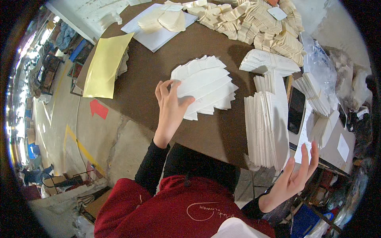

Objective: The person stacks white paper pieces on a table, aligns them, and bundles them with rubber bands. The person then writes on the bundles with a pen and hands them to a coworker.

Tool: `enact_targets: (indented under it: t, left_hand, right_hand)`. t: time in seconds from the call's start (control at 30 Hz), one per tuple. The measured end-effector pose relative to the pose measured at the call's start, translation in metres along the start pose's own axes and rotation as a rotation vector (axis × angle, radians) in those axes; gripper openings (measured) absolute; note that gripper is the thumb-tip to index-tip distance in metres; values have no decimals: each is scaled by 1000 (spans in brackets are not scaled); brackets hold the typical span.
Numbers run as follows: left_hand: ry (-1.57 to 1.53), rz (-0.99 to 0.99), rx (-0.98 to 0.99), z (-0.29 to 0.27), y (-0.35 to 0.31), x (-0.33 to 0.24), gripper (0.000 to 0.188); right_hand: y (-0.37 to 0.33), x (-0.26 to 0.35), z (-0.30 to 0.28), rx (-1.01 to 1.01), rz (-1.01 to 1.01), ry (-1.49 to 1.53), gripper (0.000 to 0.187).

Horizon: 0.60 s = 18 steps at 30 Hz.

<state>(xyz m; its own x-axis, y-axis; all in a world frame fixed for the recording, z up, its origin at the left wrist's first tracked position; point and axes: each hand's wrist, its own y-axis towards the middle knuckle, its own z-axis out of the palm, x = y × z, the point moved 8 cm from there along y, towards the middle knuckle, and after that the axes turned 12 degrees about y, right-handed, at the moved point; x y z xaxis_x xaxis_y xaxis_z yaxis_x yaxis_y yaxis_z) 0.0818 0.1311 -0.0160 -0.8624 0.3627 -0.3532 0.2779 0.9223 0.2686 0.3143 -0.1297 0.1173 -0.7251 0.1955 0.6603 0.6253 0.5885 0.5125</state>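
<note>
A fanned pile of thin white cut pieces (pixel 206 81) lies on the brown table top, its layers overlapping. My left hand (pixel 170 101) rests at the pile's left edge, thumb and fingers apart, the thumb lying on the top layers. To the right, tall stacks of folded white pieces (pixel 262 123) stand packed in a row along the table's edge. My right hand (pixel 295 178) is in the air just beyond the lower end of that row, fingers spread, holding nothing. Whether the pieces are cloth or paper I cannot tell.
Bundles of cream pieces (pixel 258 20) heap up at the far right. A yellow sheet (pixel 107 65) covers a stack at the left. More cream pieces (pixel 172 20) sit on white paper at the back. A dark phone (pixel 296 110) lies on the side table at right.
</note>
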Motion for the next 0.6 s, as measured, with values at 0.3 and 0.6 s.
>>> enact_targets:
  t: [0.3,0.6]
  left_hand:
    - [22,-10,85,4,40,16,51]
    - [-693,-186,-78,14,7,41,27]
  right_hand:
    - [-14,71,114,562,-145,505,31]
    - [12,71,282,698,-451,227,55]
